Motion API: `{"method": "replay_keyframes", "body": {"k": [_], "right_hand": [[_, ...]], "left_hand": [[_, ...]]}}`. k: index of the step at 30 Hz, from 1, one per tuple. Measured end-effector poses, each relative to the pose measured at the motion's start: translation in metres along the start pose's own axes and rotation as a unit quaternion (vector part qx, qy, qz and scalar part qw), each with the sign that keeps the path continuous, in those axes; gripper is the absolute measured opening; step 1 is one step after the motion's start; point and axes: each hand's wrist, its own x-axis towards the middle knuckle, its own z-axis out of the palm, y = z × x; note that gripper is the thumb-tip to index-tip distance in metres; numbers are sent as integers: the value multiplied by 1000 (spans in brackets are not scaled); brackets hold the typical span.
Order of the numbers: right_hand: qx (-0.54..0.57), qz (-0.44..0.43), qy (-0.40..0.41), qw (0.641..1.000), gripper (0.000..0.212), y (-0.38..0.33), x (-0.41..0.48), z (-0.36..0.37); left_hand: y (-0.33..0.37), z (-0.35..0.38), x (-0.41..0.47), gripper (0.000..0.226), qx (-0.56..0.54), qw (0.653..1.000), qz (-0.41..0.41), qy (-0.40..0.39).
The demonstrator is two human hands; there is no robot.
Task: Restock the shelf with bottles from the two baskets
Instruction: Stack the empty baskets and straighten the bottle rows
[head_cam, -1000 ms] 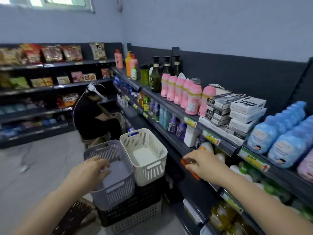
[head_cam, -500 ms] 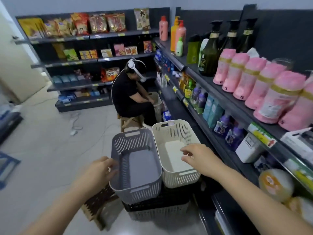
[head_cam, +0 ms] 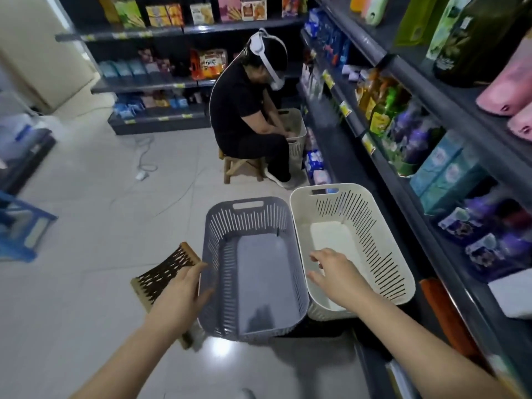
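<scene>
Right hand [head_cam: 336,276] has withdrawn from the shelf [head_cam: 385,57] at 3 o'clock and hovers, fingers spread and empty, above the baskets' shared edge. Left hand [head_cam: 184,295] touches the grey basket [head_cam: 259,223] at 7 o'clock; grip unclear. It and the white basket [head_cam: 374,240] show bare floors, so restocking looks finished, with bottles [head_cam: 414,139] shelved.

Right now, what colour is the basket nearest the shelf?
The basket is cream, head view.

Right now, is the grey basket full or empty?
Empty: the grey basket shows its bare floor from wall to wall, with nothing inside.
</scene>
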Motion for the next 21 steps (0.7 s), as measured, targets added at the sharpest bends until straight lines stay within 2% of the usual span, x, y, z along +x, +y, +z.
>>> {"method": "replay_keyframes", "body": {"k": [3, 13, 17, 21], "right_hand": [[14, 39, -13, 999, 43, 3, 13, 19], [62, 136, -20, 988, 52, 12, 34, 69], [45, 158, -48, 985, 47, 15, 38, 83], [28, 157, -43, 986, 49, 17, 38, 94]], "left_hand": [[-16, 13, 21, 66, -35, 998, -34, -29], [-42, 46, 70, 74, -49, 993, -33, -98], [-52, 56, 84, 58, -48, 995, -34, -74], [-57, 61, 90, 35, -50, 993, -47, -93]]}}
